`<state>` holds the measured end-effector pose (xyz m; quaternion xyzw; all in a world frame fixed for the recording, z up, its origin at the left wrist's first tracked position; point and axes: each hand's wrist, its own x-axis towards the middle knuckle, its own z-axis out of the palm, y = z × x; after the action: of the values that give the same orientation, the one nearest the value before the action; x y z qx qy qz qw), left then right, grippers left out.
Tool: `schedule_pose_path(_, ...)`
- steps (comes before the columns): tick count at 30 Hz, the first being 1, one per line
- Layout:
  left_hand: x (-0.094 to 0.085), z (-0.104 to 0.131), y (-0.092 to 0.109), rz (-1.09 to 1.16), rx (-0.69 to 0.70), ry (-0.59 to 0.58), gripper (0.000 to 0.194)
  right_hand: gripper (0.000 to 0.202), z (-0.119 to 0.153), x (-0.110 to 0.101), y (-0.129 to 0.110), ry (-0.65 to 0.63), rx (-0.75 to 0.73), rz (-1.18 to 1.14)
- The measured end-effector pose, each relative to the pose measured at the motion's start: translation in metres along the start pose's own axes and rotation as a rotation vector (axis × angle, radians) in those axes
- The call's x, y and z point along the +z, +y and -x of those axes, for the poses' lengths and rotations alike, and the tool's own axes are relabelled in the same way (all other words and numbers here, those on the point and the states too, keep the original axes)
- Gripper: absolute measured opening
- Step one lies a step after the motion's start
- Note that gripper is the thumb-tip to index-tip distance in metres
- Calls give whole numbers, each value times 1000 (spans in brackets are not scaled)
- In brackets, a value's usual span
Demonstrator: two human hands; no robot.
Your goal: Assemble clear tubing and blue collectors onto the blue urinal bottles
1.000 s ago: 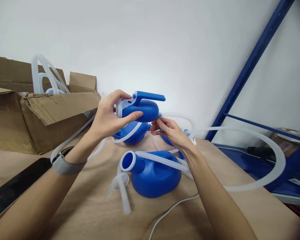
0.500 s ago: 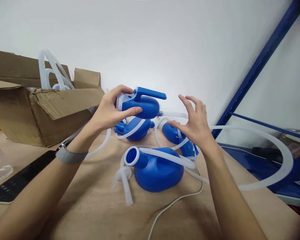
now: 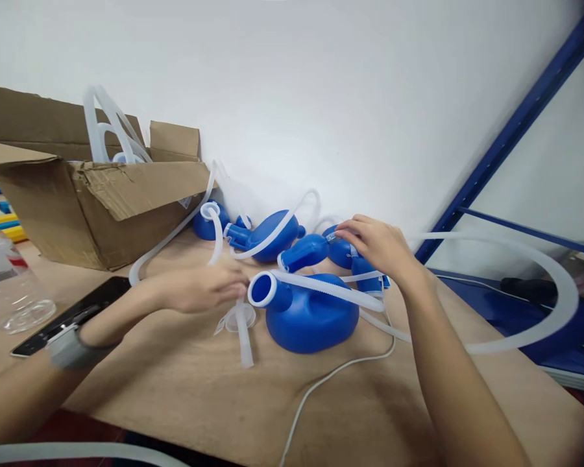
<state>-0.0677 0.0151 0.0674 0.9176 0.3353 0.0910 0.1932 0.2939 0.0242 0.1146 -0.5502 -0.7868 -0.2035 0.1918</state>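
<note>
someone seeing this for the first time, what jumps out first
Probably the big blue bottle with a white-rimmed mouth, near the middle of the table, just right of the blurred left hand. Next, likely the open cardboard box at the left, with whitish tubes rising out of it, and the wide loop of pale hose at the right.

Grey watch strap (image 3: 72, 350) around left wrist (image 3: 102, 329), bare forearms (image 3: 455, 366), bare fingers (image 3: 354, 228)
</note>
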Motion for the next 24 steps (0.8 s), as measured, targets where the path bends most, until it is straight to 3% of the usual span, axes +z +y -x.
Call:
schedule_pose_path(2,13,16,-11,56,123,-143,47,31,3,2,-4,-45,-25,-1)
schedule_pose_path(5,37,21,-27,43,135,-162,67,32,9,10,-14,-59,-57,40)
schedule_pose_path(7,57,17,-32,39,129,-67,76,35,16,18,-21,-58,-100,54)
schedule_pose_path(11,88,13,-33,72,120,121,60,45,34,34,-32,-52,-155,16)
schedule_pose_path(14,85,23,-33,199,53,220,53,51,46,40,-37,-77,-129,-89)
schedule_pose_path(17,65,36,-35,325,-22,409,53,53,53,46,-37,-131,-130,-257)
schedule_pose_path(21,47,43,-35,146,-104,555,60,52,54,57,-33,-269,-307,-520)
schedule_pose_path(24,48,43,-28,-7,-86,577,62,45,53,59,-36,-301,-282,-567)
